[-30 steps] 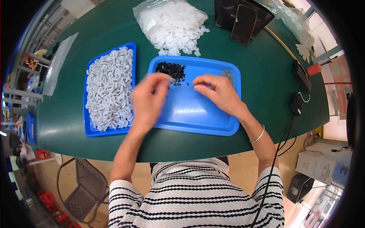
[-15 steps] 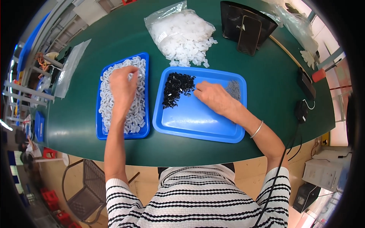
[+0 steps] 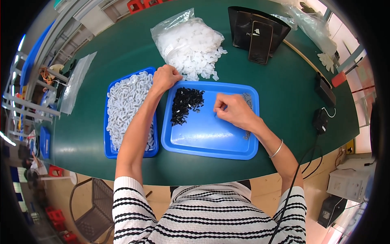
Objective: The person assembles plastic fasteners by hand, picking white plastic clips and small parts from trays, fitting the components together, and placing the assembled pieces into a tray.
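My left hand (image 3: pixel 165 78) is over the gap between the two trays, its fingertips pinched by the near edge of a heap of translucent white plastic pieces (image 3: pixel 194 42). Whatever it grips is too small to make out. Above the light blue tray (image 3: pixel 203 152) my right hand (image 3: pixel 235 110) is closed in a pinch, and I cannot see what is in it. Small black parts (image 3: pixel 187 103) lie in that tray's far left corner. Small grey pieces (image 3: pixel 248 99) lie along its right side, partly behind my right hand. Pale grey plastic parts (image 3: pixel 128 107) fill the darker blue tray (image 3: pixel 106 140) under my left forearm.
A clear plastic bag (image 3: pixel 164 30) holds most of the white heap. Behind the light blue tray, a phone (image 3: pixel 260 42) leans on a black stand (image 3: pixel 239 24). Black cables and an adapter (image 3: pixel 320 121) lie at the right. A clear plastic sheet (image 3: pixel 77 83) lies at the left.
My left hand has moved right from over the pale grey parts to the edge of the white heap. My right hand has shifted slightly right, away from the black parts. The view has tilted a little.
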`<state>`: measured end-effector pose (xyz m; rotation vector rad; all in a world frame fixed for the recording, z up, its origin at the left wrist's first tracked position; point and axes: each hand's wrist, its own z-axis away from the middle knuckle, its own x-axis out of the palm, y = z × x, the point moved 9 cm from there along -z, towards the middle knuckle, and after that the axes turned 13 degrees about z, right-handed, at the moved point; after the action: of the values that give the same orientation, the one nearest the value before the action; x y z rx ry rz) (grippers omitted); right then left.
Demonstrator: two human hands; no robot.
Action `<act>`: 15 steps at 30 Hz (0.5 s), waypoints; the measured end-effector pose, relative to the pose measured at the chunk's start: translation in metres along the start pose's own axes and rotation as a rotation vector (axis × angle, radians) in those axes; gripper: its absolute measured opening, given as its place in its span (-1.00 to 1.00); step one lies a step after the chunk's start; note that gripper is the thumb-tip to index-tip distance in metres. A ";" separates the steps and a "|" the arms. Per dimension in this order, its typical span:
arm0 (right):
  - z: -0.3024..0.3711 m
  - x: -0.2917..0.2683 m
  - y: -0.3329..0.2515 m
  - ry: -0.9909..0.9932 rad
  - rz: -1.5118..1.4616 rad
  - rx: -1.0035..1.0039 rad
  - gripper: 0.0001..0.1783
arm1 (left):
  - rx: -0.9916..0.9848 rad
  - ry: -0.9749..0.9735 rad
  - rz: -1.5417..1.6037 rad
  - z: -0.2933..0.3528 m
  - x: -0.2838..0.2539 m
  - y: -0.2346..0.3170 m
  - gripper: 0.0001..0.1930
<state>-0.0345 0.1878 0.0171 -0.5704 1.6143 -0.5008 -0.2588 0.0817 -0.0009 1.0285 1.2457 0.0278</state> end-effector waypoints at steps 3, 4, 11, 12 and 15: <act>0.006 -0.004 0.012 0.045 -0.173 0.075 -0.97 | 0.029 0.022 0.001 0.003 0.003 0.005 -0.80; 0.006 -0.007 0.013 0.065 -0.197 0.068 -0.97 | 0.026 0.012 0.001 0.003 0.004 0.004 -0.80; 0.011 -0.009 -0.006 -0.076 -0.006 -0.098 -0.95 | 0.068 0.115 0.253 0.008 -0.014 -0.009 -0.78; 0.021 -0.006 -0.020 -0.023 0.122 -0.298 -0.90 | 0.072 0.123 0.333 0.007 -0.016 -0.006 -0.79; 0.042 0.014 -0.032 -0.045 0.297 -0.376 -0.95 | 0.047 0.086 0.477 0.020 -0.025 0.010 -0.83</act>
<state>0.0089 0.1542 0.0211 -0.6001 1.7248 0.0391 -0.2476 0.0624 0.0236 1.3582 1.0562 0.4160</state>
